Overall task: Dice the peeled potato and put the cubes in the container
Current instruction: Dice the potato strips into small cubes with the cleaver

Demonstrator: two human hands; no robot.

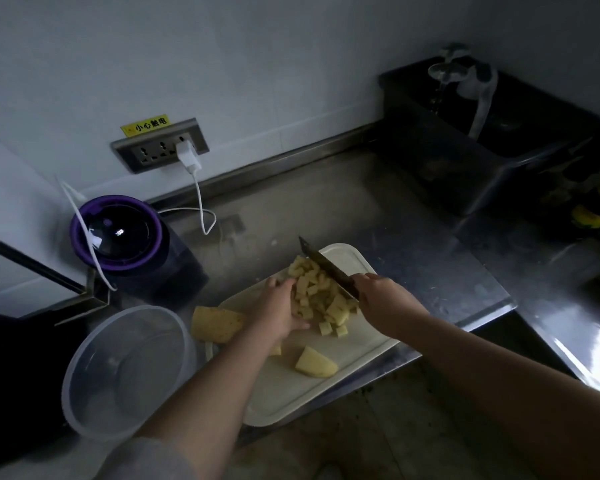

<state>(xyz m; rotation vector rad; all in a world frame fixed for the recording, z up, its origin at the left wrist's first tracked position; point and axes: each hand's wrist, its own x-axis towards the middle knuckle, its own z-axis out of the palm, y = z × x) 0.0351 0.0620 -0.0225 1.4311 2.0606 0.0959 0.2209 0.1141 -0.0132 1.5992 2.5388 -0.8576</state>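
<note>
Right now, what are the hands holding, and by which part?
The right hand grips the knife by its handle. The left hand grips nothing; it presses against the potato cubes.

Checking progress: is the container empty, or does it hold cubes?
Empty. The clear container shows only its bare bottom; the cubes all lie heaped on the board.
</note>
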